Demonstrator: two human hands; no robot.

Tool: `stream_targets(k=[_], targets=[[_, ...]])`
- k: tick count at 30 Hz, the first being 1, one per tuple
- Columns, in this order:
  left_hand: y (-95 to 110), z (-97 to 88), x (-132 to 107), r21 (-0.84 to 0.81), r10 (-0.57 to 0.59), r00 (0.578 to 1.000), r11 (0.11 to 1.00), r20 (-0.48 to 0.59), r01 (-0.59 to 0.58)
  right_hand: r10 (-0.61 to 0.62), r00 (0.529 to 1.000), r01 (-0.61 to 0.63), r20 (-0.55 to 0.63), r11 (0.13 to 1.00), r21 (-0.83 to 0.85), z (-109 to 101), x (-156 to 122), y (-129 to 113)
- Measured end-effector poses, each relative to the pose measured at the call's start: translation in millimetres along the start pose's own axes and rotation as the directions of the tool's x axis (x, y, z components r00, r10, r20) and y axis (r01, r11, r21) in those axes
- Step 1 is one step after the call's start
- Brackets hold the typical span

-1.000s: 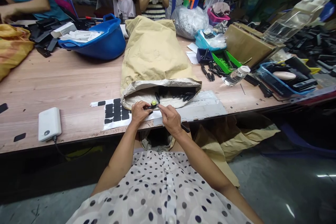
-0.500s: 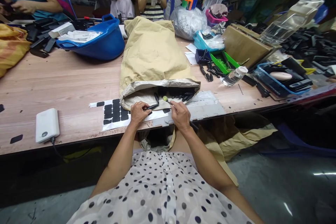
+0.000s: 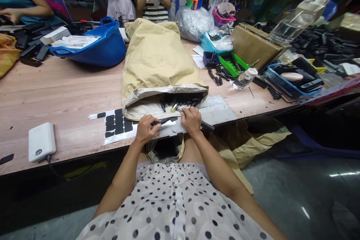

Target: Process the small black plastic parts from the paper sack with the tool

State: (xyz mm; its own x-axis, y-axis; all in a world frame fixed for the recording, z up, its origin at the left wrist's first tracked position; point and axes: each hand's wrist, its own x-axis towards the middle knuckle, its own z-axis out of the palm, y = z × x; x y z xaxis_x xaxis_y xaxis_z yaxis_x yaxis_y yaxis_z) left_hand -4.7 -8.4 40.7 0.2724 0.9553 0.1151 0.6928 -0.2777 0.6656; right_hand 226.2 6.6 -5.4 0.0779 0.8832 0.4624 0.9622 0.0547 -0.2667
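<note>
My right hand (image 3: pixel 191 120) is closed around a small hammer (image 3: pixel 177 108); its metal head has a yellow face, and its black handle sticks out to the right. My left hand (image 3: pixel 146 129) pinches a slim black piece (image 3: pixel 164 121) that points right, just above the table's front edge. Both hands are at the open mouth of a tan paper sack (image 3: pixel 160 58) lying on its side. Several black pieces (image 3: pixel 194 101) are inside it, and one black piece (image 3: pixel 162 105) lies near its lip. A sheet of black stickers (image 3: pixel 119 124) lies partly under the sack.
A white power bank (image 3: pixel 42 141) with a cable sits at left. Behind are a blue basin (image 3: pixel 112 45) and co-workers. To the right stand a green tray (image 3: pixel 229 69), a bottle (image 3: pixel 244 79), a cardboard box (image 3: pixel 250 48) and a blue basket (image 3: pixel 292 88). A grey board (image 3: pixel 221 109) lies beside the sack.
The hammer has turned, so its metal head and black handle now show. The black piece in my left hand points more level, and the view has shifted slightly right.
</note>
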Motion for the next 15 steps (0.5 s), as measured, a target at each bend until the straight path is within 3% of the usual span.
stream_targets(k=[3, 5, 7, 11, 15], targets=[[18, 7.8, -35, -0.080, 0.098, 0.978, 0.993, 0.185, -0.084, 0.005, 1.000, -0.005, 0.009, 1.000, -0.012, 0, 0, 0], [28, 18.7, -55, -0.034, 0.043, 0.949, 0.999, 0.313, -0.034, 0.013, 1.000, -0.013, 0.010, 1.000, -0.016, -1, 0, -1], [33, 31.5, -67, 0.089, -0.087, 0.915, 0.994, 0.393, 0.056, 0.022, 1.000, -0.021, 0.019, 1.000, -0.019, -1, 0, -3], [31, 49.6, -70, 0.319, -0.302, 0.854, 0.932, 0.424, 0.171, 0.030, 0.999, -0.029, 0.026, 0.999, -0.024, -2, 1, -5], [35, 47.9, -62, 0.314, -0.325, 0.840, 0.929, 0.435, 0.196, 0.022, 1.000, -0.022, 0.004, 0.999, -0.032, -2, 0, -6]])
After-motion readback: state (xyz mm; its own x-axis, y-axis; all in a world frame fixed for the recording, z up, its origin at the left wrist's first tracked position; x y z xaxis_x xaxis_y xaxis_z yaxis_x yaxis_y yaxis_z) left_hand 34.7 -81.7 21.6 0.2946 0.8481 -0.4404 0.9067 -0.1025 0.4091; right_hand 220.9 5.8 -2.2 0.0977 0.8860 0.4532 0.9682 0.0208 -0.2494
